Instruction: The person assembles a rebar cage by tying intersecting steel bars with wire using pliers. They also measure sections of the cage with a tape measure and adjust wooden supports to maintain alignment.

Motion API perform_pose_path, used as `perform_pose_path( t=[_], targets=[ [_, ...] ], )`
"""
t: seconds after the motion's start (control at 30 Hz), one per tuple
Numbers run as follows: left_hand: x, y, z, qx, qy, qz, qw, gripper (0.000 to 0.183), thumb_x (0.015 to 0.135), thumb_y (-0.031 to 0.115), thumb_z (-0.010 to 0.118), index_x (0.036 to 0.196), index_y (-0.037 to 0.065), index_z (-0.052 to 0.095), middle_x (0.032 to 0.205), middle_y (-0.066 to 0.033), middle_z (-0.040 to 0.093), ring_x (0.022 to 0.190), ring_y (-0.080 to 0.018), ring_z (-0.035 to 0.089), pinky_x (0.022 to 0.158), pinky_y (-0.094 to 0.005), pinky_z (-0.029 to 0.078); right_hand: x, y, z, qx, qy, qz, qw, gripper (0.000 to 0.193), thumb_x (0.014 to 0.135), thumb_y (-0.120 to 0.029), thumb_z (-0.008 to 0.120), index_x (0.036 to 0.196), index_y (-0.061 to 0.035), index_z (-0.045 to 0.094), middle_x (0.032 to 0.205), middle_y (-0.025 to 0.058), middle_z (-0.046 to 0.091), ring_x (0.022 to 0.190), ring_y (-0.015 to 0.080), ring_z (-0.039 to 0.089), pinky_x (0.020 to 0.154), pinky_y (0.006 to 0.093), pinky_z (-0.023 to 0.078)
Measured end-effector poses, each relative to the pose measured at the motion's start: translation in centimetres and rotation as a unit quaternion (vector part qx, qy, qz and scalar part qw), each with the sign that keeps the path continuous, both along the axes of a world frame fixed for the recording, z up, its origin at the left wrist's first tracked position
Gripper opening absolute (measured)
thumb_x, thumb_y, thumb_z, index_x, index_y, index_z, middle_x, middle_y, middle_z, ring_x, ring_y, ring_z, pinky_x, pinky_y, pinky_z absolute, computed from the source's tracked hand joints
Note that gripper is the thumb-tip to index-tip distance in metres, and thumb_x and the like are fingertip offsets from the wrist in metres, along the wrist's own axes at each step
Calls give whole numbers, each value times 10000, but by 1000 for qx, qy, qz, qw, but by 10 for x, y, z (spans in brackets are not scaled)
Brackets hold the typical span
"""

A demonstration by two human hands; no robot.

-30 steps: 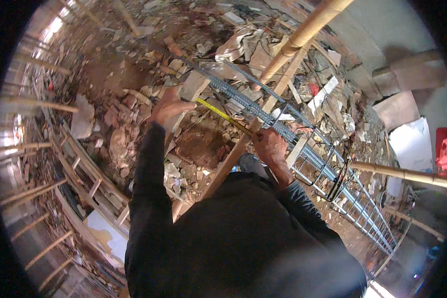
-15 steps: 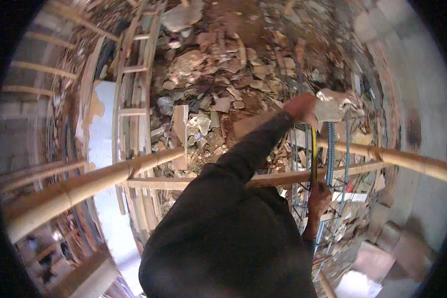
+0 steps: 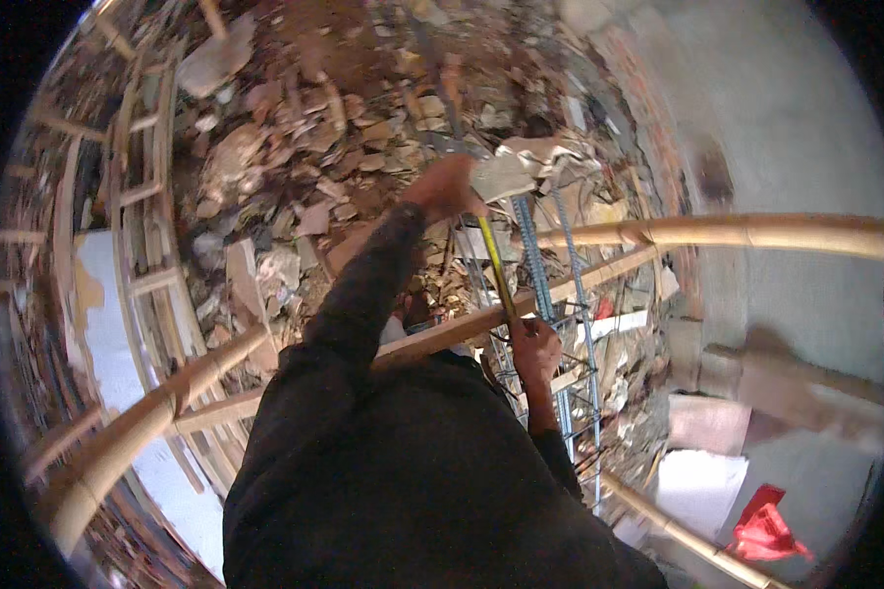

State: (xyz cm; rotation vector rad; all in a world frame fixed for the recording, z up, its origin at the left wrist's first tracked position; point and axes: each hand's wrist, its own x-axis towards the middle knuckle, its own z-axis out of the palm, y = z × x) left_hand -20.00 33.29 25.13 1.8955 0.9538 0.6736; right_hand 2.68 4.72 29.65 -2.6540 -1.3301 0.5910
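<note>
A yellow tape measure blade point(image 3: 493, 257) is stretched between my two hands, alongside upright steel reinforcing bars point(image 3: 532, 257) tied into a cage. My left hand point(image 3: 444, 188) reaches out to the far end of the tape, beside a pale grey slab point(image 3: 503, 179) at the top of the bars. Its fingers look closed on the tape's end, though they are slightly blurred. Nearer to me, my right hand point(image 3: 537, 350) is wrapped round the lower part of the tape, next to the wooden rail. Whatever lies inside its palm is hidden.
A wooden rail point(image 3: 442, 337) crosses in front of my body. Bamboo poles point(image 3: 756, 232) run out to the right and left. Rubble point(image 3: 344, 147) covers the ground below. A wooden ladder point(image 3: 147, 196) lies left; a grey wall point(image 3: 766, 128) and red bag point(image 3: 768, 530) are at right.
The whole view has turned, so hands, tape and bars appear farther left. Both hands stay on the tape beside the bars. A red bag has come into view at lower right.
</note>
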Motion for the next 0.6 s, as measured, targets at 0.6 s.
perform_pose_path(
  t=[0.6],
  targets=[
    [-27, 11, 31, -31, 73, -48, 996, 575, 766, 217, 884, 1268, 11, 692, 1067, -87, 765, 949, -201, 729, 853, -384, 574, -1, -3, 22, 40, 110, -46, 992, 361, 949, -431, 742, 1060, -97, 824, 1053, 155, 793, 973, 349, 768, 863, 452, 598]
  ],
)
